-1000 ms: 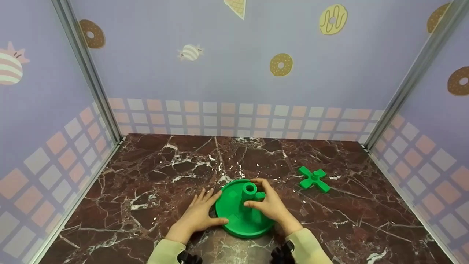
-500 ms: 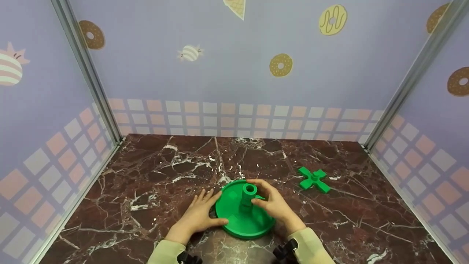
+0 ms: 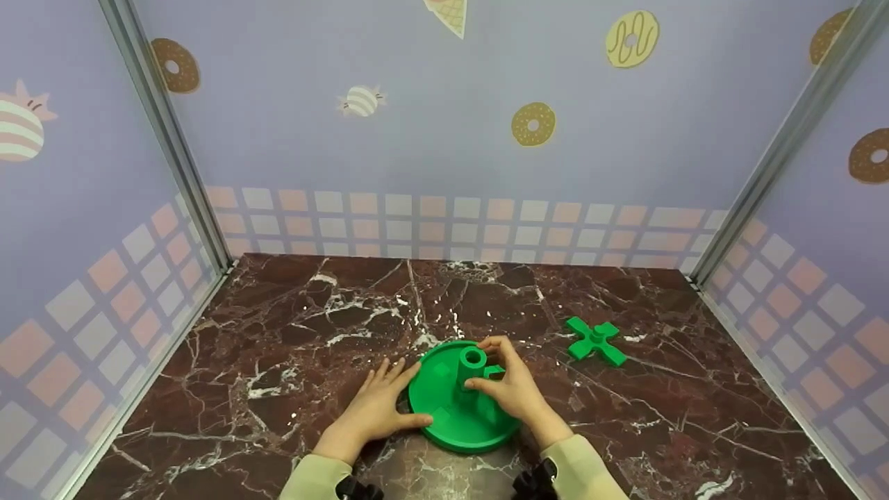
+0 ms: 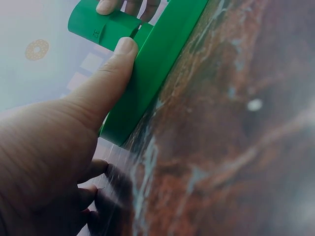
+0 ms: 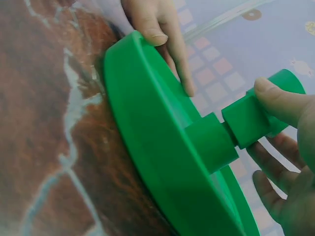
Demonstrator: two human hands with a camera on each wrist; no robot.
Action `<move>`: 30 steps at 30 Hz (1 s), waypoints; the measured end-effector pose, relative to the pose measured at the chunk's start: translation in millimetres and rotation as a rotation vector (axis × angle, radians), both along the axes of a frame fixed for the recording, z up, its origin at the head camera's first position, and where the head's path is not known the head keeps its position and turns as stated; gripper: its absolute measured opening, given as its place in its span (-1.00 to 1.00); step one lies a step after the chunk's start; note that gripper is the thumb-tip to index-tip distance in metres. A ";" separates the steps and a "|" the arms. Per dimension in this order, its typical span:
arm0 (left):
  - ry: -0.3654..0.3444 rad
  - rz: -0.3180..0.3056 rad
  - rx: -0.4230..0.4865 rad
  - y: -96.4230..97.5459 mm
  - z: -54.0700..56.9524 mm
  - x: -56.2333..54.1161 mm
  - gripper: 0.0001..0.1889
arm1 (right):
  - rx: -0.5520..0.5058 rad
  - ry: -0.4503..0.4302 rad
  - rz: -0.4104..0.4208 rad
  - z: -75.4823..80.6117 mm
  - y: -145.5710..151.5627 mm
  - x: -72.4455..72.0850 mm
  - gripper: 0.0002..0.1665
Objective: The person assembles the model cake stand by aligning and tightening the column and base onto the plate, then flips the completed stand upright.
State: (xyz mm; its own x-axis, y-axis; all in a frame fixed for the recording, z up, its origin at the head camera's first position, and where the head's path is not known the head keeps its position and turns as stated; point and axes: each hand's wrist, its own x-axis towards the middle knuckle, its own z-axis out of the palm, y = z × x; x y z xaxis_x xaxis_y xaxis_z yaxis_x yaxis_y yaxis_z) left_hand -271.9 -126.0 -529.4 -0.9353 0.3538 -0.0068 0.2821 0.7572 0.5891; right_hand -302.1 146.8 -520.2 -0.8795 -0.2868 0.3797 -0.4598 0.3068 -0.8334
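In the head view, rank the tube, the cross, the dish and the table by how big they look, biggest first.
1. Table
2. Dish
3. Cross, spreading wider than the tube
4. Tube, its lower part partly covered by the right hand

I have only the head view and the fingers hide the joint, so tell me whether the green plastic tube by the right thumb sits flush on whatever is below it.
Observer: It doesn't; the right wrist view shows a narrow gap between the tube and the short, round green stub on the round green dish.

Operator: Now report any marking on the tube's side.

Observer: The left wrist view shows a small character-like mark there.
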 end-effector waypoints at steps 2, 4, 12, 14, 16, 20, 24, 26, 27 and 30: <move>0.003 -0.002 -0.003 0.1 0.0 0.1 0.08 | 0.018 0.004 -0.022 -1.0 -1.0 0.6 -0.33; 0.004 -0.002 -0.002 0.1 0.0 0.2 0.08 | 0.036 0.002 -0.027 -1.3 -1.1 0.9 -0.29; 0.006 -0.001 -0.003 0.2 0.3 0.5 0.08 | -0.081 -0.099 0.227 2.7 6.9 -1.6 -0.12; 0.006 -0.001 -0.002 0.5 0.7 0.6 0.08 | -0.099 -0.094 0.303 4.5 8.5 -1.9 -0.17; 0.009 -0.002 -0.002 0.7 0.9 0.7 0.08 | -0.091 -0.086 0.331 5.5 9.3 -1.8 -0.22; 0.010 -0.001 -0.002 0.6 0.5 0.6 0.08 | -0.055 -0.095 0.297 5.9 9.2 -1.4 -0.28; 0.001 -0.001 -0.001 0.3 0.7 0.6 0.09 | -0.033 -0.109 0.253 6.0 8.6 -1.2 -0.30; -0.005 -0.001 -0.001 0.3 0.8 0.6 0.09 | -0.029 -0.110 0.230 5.6 7.9 -1.0 -0.31; -0.008 -0.001 0.000 0.3 1.0 0.5 0.09 | -0.028 -0.110 0.217 5.2 7.4 -1.0 -0.32; -0.013 0.001 0.001 0.2 1.2 0.3 0.09 | -0.023 -0.097 0.173 3.2 6.1 -1.3 -0.34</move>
